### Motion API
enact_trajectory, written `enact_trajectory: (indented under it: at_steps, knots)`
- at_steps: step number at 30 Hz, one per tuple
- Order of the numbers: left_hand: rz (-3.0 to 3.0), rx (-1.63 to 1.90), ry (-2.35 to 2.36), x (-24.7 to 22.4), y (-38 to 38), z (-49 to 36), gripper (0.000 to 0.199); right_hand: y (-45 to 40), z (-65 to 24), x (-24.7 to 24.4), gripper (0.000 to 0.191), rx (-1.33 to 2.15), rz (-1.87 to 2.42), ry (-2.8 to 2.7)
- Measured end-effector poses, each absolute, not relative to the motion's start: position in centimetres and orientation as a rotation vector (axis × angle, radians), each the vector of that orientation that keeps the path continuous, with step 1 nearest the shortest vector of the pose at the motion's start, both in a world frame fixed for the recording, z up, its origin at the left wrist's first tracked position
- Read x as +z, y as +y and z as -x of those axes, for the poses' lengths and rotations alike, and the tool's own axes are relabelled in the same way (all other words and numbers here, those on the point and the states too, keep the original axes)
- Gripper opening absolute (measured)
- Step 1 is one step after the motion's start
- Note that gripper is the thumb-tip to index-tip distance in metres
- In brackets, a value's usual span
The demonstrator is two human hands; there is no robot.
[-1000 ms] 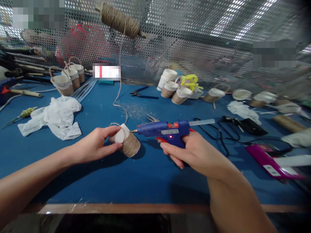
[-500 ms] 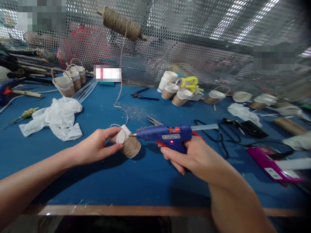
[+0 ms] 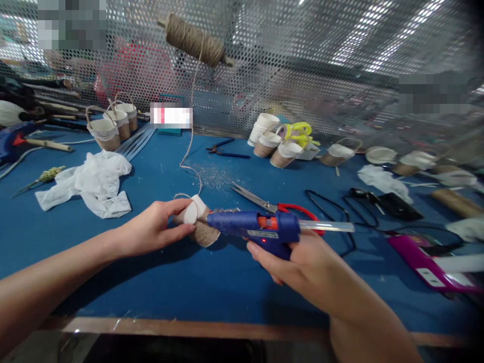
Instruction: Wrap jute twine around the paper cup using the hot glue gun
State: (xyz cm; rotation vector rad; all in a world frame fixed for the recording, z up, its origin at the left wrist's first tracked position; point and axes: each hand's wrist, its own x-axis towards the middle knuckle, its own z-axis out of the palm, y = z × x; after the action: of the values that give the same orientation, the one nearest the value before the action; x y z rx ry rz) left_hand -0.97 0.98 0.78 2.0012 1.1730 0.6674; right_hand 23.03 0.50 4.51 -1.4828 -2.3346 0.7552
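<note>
Between the thumb and fingers of my left hand (image 3: 162, 225) is a small white cup (image 3: 204, 236), tilted on its side and partly wrapped in brown twine. My right hand (image 3: 298, 259) is closed round the grip of a blue glue gun (image 3: 249, 227), with a clear glue stick out of its back and a red light lit. The nozzle tip points left and meets the cup by the edge of the twine; the exact contact is hard to see. From the cup a strand of twine (image 3: 189, 151) runs up to a spool (image 3: 194, 40) on the mesh.
Red-handled scissors (image 3: 260, 199) lie just behind the glue gun. Pliers (image 3: 227, 149) rest farther back. White lace cloth (image 3: 88, 184) is at left. Twine-wrapped cups (image 3: 285, 154) stand along the back. A purple power strip (image 3: 419, 264) and black cables (image 3: 351, 222) occupy the right.
The glue gun has dropped slightly and its nozzle has shifted along the cup, uncovering the scissors behind it. My left hand still holds the cup in about the same place.
</note>
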Motion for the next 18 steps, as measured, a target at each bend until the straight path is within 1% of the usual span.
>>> enact_trajectory:
  at_steps: [3, 6, 12, 18]
  knots:
    - [-1.994, 0.656, 1.100, 0.66, 1.10, 1.04, 0.019, 0.47, -23.14, 4.22, 0.033, 0.631, 1.402, -2.416]
    - [-1.980, 0.655, 1.100, 0.54, 1.20, 1.01, 0.019, 0.52, -23.18, 4.15, 0.033, 0.560, 1.352, -2.437]
    - [-1.941, 0.679, 1.077, 0.40, 1.10, 0.99, 0.026, 0.54, -23.09, 4.45, 0.036, 0.552, 1.329, -2.391]
    - [-1.982, 0.709, 1.109, 0.47, 1.14, 0.94, 0.020, 0.51, -23.01, 4.44, 0.032, 0.567, 1.343, -2.388]
